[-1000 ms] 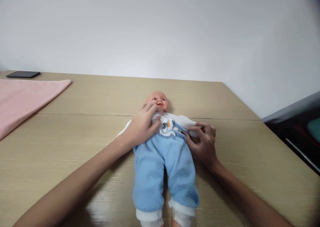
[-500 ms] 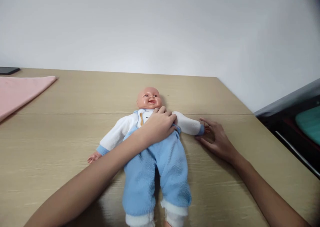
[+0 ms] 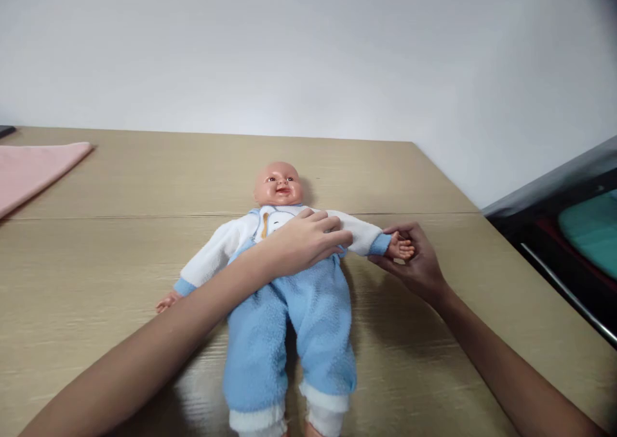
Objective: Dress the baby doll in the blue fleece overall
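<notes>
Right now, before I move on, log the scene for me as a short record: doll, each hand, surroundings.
Doll: doll on its back on the table, arms spread, lower end cut off by the frame
Clothing: white top, light blue trousers
Left hand: left hand lies across the doll's chest, fingers curled
Right hand: right hand has thumb and fingers on either side of the blue cuff; how firmly, cannot tell
Far left: pink cloth, dark object partly out of frame

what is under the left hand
The left hand lies across the front of the doll. Part of a white design with an orange stripe shows beside it; whatever the hand covers cannot be seen.
</notes>
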